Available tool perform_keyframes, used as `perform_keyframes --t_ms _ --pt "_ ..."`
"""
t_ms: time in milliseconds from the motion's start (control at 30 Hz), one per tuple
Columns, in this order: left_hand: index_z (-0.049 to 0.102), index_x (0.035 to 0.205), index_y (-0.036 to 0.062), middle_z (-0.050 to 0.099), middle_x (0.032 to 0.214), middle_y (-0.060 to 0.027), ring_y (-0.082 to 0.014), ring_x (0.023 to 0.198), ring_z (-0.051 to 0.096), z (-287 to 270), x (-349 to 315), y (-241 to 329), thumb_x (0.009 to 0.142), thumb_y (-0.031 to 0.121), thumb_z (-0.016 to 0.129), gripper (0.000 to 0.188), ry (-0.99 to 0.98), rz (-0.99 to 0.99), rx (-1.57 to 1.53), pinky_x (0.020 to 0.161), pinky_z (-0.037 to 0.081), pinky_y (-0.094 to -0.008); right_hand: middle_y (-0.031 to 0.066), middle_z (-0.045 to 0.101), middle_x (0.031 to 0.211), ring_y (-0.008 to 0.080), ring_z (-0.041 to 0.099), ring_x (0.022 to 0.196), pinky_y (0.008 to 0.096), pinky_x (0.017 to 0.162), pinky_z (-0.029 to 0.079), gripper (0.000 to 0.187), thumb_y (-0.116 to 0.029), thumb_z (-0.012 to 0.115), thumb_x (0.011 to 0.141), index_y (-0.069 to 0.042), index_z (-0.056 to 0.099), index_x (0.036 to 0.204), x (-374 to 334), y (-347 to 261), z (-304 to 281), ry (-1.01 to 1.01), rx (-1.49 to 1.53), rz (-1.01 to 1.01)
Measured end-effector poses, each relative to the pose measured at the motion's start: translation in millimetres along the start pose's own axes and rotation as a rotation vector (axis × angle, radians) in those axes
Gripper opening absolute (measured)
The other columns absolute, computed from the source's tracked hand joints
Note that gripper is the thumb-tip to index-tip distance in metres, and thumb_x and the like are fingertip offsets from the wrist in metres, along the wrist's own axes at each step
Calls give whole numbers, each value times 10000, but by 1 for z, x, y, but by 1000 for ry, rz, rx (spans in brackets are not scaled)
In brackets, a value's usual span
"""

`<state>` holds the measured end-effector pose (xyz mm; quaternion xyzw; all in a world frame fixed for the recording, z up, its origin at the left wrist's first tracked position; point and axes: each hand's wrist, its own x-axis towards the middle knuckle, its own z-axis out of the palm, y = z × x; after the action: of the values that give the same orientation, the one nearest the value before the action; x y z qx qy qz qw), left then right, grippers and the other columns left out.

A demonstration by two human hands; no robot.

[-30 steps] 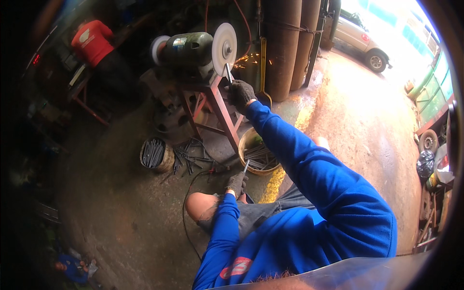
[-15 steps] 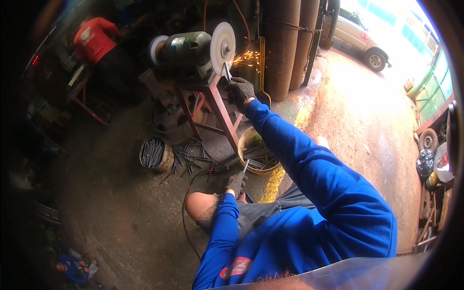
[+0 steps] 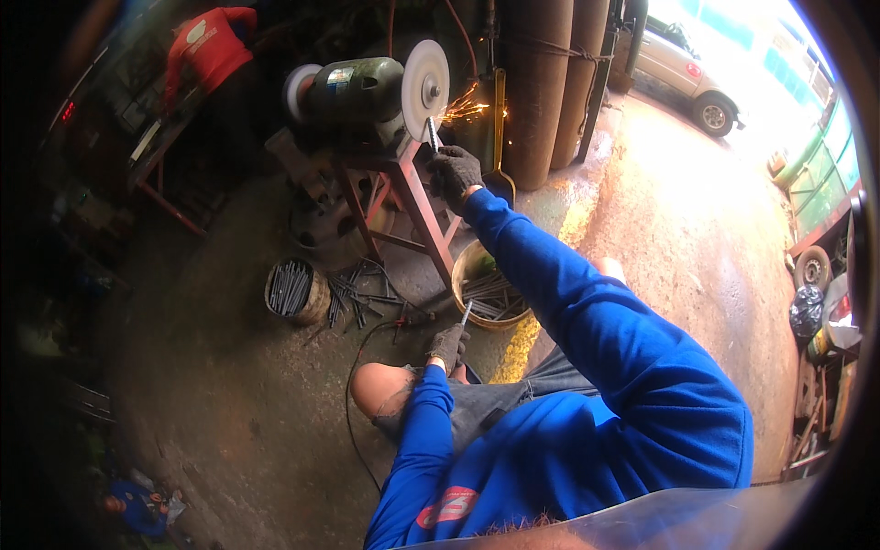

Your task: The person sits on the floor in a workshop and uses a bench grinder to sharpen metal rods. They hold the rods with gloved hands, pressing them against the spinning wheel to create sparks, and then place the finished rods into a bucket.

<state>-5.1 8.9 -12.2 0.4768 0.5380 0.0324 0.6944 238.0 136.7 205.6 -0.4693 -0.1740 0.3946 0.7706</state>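
My right hand [image 3: 455, 174], in a dark glove, is closed around a short metal rod [image 3: 433, 135]. The rod's far end meets the lower edge of the right wheel [image 3: 423, 87] of a bench grinder [image 3: 359, 90], and orange sparks [image 3: 467, 107] fly off to the right. Low over my knee, my gloved left hand [image 3: 447, 346] grips a second metal rod [image 3: 467, 312], which points up toward the rim of a bucket [image 3: 461, 275]. Several rods lie inside that bucket. The grinder sits on a reddish metal stand [image 3: 417, 197].
Left of the stand, another bucket [image 3: 316, 298] is packed with dark rods, and loose rods [image 3: 353, 293] lie beside it. A cable [image 3: 353, 367] runs across the floor. Tall brown cylinders [image 3: 541, 101] stand behind. A person in red [image 3: 209, 50] is at a bench, far left.
The person in red has shifted to the right and changed posture. The sparks have changed shape. My hands and both rods stay almost where they were.
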Motion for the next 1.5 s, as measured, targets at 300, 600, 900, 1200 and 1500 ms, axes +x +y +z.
perform_keyframes --t_ms 300,600,900,1200,1500 --pt "663 876 82 472 543 17 -105 381 377 7 -4 10 925 433 522 381 -6 18 30 369 327 -293 87 610 799 174 587 538 301 470 491 295 -62 618 829 -28 576 1120 -5 1 -13 110 -141 -231" --pt "662 879 89 471 544 13 -109 370 381 5 0 5 924 440 519 383 -2 9 17 360 352 -295 24 608 853 118 560 624 270 563 492 314 -75 606 861 -32 593 1172 -1 19 -28 -78 -31 -262" --pt "659 888 90 475 556 13 -101 377 380 7 0 8 924 438 521 375 -33 -1 20 362 364 -293 -9 533 712 121 530 603 254 544 454 138 -121 566 875 -74 590 1003 37 31 -49 -315 -195 -339" --pt "657 900 91 478 562 11 -109 383 389 1 1 2 923 434 517 371 -25 7 15 373 374 -300 95 577 704 283 599 666 384 582 486 49 -124 611 766 -102 587 802 7 1 -23 -418 -743 -570" --pt "668 899 95 489 563 11 -113 388 403 6 8 1 921 443 520 378 -32 15 47 379 374 -299 120 619 750 326 625 709 402 613 499 100 -132 667 667 -96 655 760 11 -10 -34 -190 -1395 -990"
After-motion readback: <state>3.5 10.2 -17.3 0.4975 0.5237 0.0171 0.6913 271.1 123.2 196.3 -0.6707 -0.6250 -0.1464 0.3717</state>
